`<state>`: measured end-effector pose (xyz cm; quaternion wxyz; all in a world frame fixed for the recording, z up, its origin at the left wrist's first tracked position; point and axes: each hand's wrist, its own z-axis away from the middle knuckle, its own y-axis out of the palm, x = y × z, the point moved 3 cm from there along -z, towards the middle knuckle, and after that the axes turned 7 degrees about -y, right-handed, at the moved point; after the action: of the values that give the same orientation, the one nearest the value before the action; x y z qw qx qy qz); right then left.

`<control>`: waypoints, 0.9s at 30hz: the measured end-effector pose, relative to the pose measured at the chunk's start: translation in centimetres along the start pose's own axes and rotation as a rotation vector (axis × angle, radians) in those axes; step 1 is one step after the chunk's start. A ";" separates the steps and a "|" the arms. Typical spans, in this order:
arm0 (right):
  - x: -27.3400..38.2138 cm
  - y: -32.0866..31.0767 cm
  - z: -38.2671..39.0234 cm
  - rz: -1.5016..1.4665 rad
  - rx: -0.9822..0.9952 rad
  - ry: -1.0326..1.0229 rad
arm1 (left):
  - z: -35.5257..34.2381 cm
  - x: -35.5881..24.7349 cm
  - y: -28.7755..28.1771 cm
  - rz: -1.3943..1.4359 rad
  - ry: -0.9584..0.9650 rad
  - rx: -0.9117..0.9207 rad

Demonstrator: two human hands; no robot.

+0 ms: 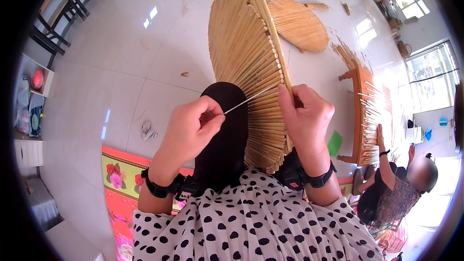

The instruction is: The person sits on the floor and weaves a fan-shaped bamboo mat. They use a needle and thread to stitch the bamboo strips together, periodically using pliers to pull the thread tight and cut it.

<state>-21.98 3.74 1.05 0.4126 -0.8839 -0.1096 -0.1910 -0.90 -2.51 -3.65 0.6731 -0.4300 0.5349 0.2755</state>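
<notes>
A large, roundish piece made of straw-coloured stalks (237, 34) stands on edge against my dark-clothed leg, its stalks fanning out in pleats. Along its right side runs a straight band of stalks (268, 7) with a row of pale stalk ends beside it. My right hand (307, 113) is closed on this edge, thumb on the near face. A thin white thread (244, 101) stretches taut from the edge by my right thumb to my left hand (195, 125), which pinches it between thumb and fingers in front of my leg.
A finished-looking oval stalk mat (299, 24) lies on the tiled floor ahead. At right, a person (394, 183) reaches over a wooden table (360, 116) spread with loose stalks. Stalk scraps (350, 53) litter the floor. A flowered mat (118, 174) lies lower left; chairs (67, 0) stand upper left.
</notes>
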 end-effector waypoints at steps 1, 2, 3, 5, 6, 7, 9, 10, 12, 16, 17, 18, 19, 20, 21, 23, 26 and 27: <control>0.0 0.0 0.0 0.002 -0.004 0.000 | 0.1 -0.3 -0.3 -0.015 0.057 -0.053; 0.0 0.0 0.0 -0.002 0.001 0.011 | 0.2 -0.6 -0.6 -0.030 0.115 -0.105; 0.0 0.0 0.0 -0.005 0.005 0.023 | 0.2 -1.0 -0.9 -0.044 0.173 -0.156; 0.0 -0.1 0.0 -0.007 0.006 0.030 | 0.0 -1.4 -1.3 0.032 0.305 -0.206; 0.0 -0.1 0.0 -0.008 -0.001 0.030 | -0.3 -1.5 -1.4 0.070 0.372 -0.230; 0.1 -0.1 0.0 -0.013 -0.005 0.024 | -0.6 -1.5 -1.5 0.135 0.431 -0.230; 0.0 0.1 0.1 -0.028 -0.017 0.024 | -1.2 -1.4 -1.3 0.263 0.549 -0.229; -0.2 0.1 0.1 -0.030 -0.023 0.022 | -1.8 -1.2 -0.7 0.432 0.555 -0.185; -0.4 0.2 0.2 -0.018 -0.019 0.020 | -2.9 -1.1 0.9 0.771 0.566 -0.094; -0.8 0.0 0.5 -0.035 0.014 0.079 | -4.4 -1.5 2.4 1.113 0.534 0.133; -0.9 0.0 0.5 -0.040 0.027 0.089 | -4.6 -1.5 2.5 1.071 0.518 0.150; -0.9 -0.1 0.5 -0.044 0.041 0.101 | -4.6 -1.6 2.6 0.977 0.486 0.099; -1.0 -0.1 0.6 -0.047 0.052 0.117 | -4.5 -2.0 2.6 0.882 0.451 0.055; -1.2 -0.1 0.6 -0.054 0.051 0.120 | -4.6 -2.1 2.6 0.786 0.415 0.012; -1.4 -0.2 0.6 -0.060 0.051 0.123 | -4.7 -2.3 2.4 0.563 0.487 -0.067; -1.4 -0.1 0.6 -0.057 0.054 0.120 | -4.9 -2.5 1.9 0.102 0.609 -0.222; -1.5 -0.1 0.6 -0.019 0.054 0.096 | -4.6 -2.5 2.7 -0.069 0.575 -0.231; -1.5 -0.1 0.6 -0.009 0.053 0.088 | -4.6 -2.3 3.0 -0.118 0.577 -0.234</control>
<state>-23.20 4.22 0.09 0.4394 -0.8629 -0.1003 -0.2288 -6.23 -4.90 -2.60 0.4545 -0.5951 0.6427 0.1624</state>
